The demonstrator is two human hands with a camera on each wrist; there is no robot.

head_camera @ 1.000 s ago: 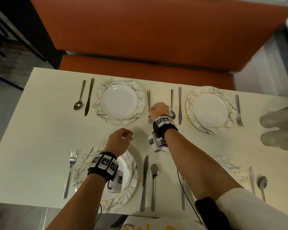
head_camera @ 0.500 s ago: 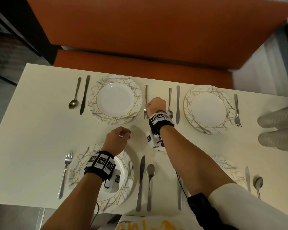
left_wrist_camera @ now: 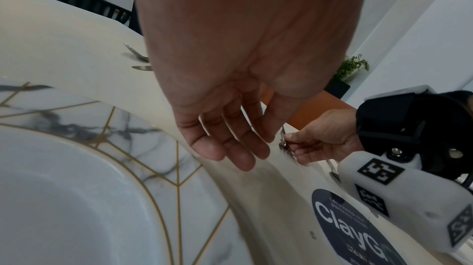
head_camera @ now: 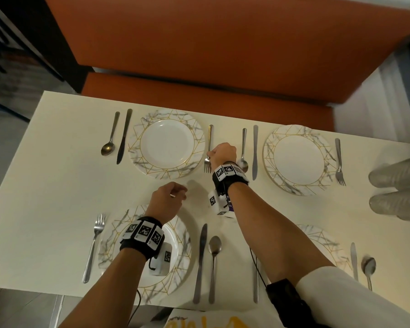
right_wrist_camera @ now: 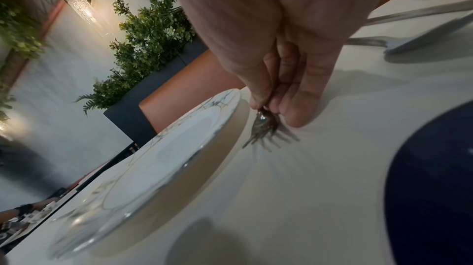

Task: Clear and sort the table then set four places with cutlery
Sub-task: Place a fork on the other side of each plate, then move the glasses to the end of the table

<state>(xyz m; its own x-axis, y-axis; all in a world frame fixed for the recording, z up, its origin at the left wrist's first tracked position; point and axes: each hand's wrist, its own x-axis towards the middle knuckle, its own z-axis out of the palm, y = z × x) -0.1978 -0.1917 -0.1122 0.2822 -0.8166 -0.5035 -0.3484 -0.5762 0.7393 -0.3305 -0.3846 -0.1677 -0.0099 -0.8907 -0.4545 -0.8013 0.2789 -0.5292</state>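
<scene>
Cutlery and four marble-patterned plates lie on a cream surface (head_camera: pixel 57 185) in front of an orange bench (head_camera: pixel 199 55). At far left a spoon (head_camera: pixel 109 138) and knife (head_camera: pixel 123 136) lie side by side, long axes running away from the viewer, spoon bowl at the near end, just left of the far-left plate (head_camera: pixel 166 143). Nearer, a fork (head_camera: pixel 94 245) lies left of the near-left plate (head_camera: pixel 180 263), tines at the far end. The left hand (head_camera: pixel 167 200) hovers over that plate's far rim; the wrist view shows its grip loose, fingers (left_wrist_camera: pixel 230 144) hanging relaxed and holding nothing. Right of the far-left plate lies the task fork (head_camera: pixel 208 150), its long axis running away from the viewer, tines toward the near edge and handle toward the bench. The right hand (head_camera: pixel 223 153) pinches it at the neck just above the tines, thumb and fingers (right_wrist_camera: pixel 294 91) closed narrowly on the metal; the tines sit at the surface, just beside the plate rim. Further right lie a spoon and knife pair (head_camera: pixel 249 150), then the far-right plate (head_camera: pixel 298 159) with another fork (head_camera: pixel 339 159) to its right. Clear cups (head_camera: pixel 398 185) lie at the right edge.
</scene>
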